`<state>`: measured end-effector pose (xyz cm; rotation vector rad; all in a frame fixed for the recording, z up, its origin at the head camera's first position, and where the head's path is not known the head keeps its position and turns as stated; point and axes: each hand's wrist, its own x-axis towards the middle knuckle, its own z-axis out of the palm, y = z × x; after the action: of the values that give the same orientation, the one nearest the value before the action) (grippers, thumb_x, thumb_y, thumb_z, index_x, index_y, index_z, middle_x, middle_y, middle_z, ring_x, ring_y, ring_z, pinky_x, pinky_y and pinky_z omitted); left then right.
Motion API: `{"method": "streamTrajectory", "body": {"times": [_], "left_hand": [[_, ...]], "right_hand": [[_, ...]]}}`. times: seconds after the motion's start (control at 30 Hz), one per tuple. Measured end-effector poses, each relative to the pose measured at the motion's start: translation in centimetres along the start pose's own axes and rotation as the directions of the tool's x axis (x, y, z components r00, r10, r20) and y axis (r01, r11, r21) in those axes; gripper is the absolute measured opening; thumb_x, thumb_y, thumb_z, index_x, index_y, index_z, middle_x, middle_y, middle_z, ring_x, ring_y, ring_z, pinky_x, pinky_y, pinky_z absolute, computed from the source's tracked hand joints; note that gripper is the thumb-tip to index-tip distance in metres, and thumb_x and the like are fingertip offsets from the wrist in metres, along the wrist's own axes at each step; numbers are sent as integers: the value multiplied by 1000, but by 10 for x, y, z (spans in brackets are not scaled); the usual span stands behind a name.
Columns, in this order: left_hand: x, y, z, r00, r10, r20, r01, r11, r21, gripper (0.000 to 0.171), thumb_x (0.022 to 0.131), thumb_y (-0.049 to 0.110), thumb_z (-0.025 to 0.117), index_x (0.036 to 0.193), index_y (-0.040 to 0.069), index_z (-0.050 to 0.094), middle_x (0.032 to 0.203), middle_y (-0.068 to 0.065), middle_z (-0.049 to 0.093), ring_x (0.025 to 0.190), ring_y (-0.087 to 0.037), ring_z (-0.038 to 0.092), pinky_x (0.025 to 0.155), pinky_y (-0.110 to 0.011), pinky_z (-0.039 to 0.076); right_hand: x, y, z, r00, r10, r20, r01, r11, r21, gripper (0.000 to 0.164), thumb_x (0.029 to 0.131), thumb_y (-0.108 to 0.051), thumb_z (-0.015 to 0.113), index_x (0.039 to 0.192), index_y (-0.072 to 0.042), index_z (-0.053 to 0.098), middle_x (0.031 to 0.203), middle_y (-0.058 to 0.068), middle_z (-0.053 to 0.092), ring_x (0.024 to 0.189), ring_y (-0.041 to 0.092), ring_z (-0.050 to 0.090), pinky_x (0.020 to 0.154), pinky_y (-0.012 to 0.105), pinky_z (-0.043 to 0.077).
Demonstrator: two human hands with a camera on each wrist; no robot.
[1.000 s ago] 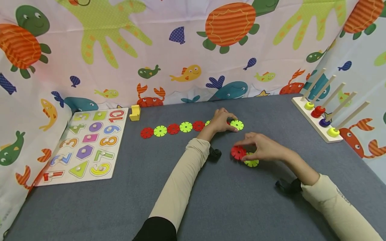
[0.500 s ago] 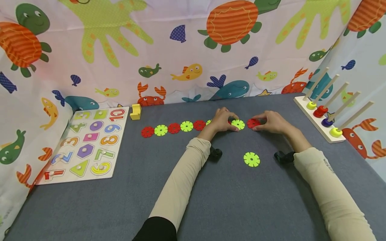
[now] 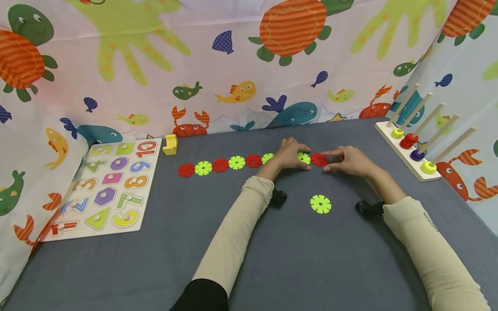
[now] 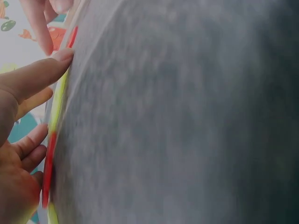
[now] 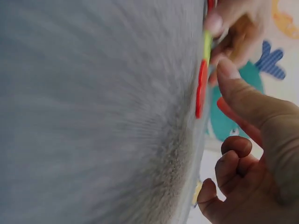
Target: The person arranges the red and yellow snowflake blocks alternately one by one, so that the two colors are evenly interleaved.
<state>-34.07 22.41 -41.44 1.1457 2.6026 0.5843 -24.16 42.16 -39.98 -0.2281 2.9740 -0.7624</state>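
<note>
A row of flat notched discs, alternating red and yellow-green, lies on the grey table in the head view; a red disc (image 3: 186,170) forms its left end. My left hand (image 3: 287,155) covers part of the row and holds the yellow-green disc (image 3: 304,158) near the right end by its edges, between thumb and forefinger. Beside it, the last red disc (image 3: 319,159) lies flat. Around that disc's right side my right hand (image 3: 352,160) has thumb and forefinger spread; the right wrist view shows the thumb (image 5: 228,70) apart from it. A loose yellow-green disc (image 3: 320,204) lies nearer me.
On the left lies a number-and-shape puzzle board (image 3: 105,185), with a small yellow block (image 3: 170,144) by its top corner. A wooden peg stand (image 3: 408,151) with coloured rings stands at the right. A printed sea-animal curtain (image 3: 241,65) borders the back and sides.
My right hand carried the red disc from beside the loose yellow-green one up to the row's right end, then let it go. My left hand stayed at the row.
</note>
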Motion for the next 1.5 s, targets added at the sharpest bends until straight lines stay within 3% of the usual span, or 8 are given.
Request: {"method": "streamTrajectory", "body": {"times": [0.17, 0.37, 0.6, 1.03, 1.2, 1.37, 1.5], "left_hand": [[4, 10, 3, 1000, -22, -10, 22, 1000, -16, 56, 74, 43, 73, 126, 28, 57, 116, -2, 44, 107, -17, 33, 92, -29, 33], [8, 19, 8, 997, -73, -35, 72, 997, -35, 52, 74, 44, 73, 122, 30, 60, 122, -3, 43, 110, -18, 31, 94, -30, 34], [13, 24, 13, 995, -82, -64, 81, 996, -23, 47, 74, 43, 73, 118, 31, 64, 125, -6, 45, 112, -21, 31, 97, -31, 32], [12, 24, 14, 992, -98, -81, 95, 995, -33, 46, 73, 43, 74, 117, 31, 64, 126, -6, 45, 112, -20, 32, 97, -30, 31], [12, 24, 13, 993, -99, -66, 96, 994, -44, 47, 74, 43, 73, 118, 31, 63, 126, -6, 44, 110, -19, 32, 95, -29, 32], [12, 24, 13, 993, -107, -53, 104, 993, -61, 47, 73, 42, 74, 118, 32, 63, 126, -6, 43, 110, -19, 31, 96, -30, 31], [12, 24, 13, 992, -114, -54, 110, 992, -69, 46, 73, 41, 74, 117, 32, 63, 124, -5, 43, 113, -19, 30, 97, -30, 29]], "right_hand": [[-34, -13, 10, 992, -91, 89, 82, 992, 94, 53, 75, -34, 75, 122, -12, 62, 74, 2, 42, 66, 10, 36, 57, 25, 29], [-60, -28, 23, 942, -269, 199, 231, 954, 193, 59, 73, -36, 75, 125, -13, 60, 81, 1, 44, 77, 11, 40, 63, 23, 32], [-63, -30, 30, 910, -349, 225, 321, 935, 152, 58, 74, -39, 73, 125, -13, 59, 83, -2, 48, 78, 10, 39, 65, 23, 31], [-61, -28, 33, 907, -381, 181, 361, 923, 135, 47, 76, -33, 74, 118, -13, 64, 79, -1, 44, 76, 9, 38, 63, 22, 30], [-58, -24, 23, 923, -333, 195, 308, 940, 148, 47, 76, -34, 73, 117, -14, 64, 81, -1, 42, 77, 9, 37, 63, 23, 31], [-47, -2, -2, 971, -196, 139, 177, 974, 141, 48, 77, -29, 73, 120, -12, 62, 82, 3, 43, 75, 13, 38, 61, 25, 32], [-34, 19, -18, 992, -80, 101, 68, 991, 115, 47, 79, -25, 72, 122, -10, 60, 85, 6, 48, 74, 13, 38, 60, 25, 32]]}}
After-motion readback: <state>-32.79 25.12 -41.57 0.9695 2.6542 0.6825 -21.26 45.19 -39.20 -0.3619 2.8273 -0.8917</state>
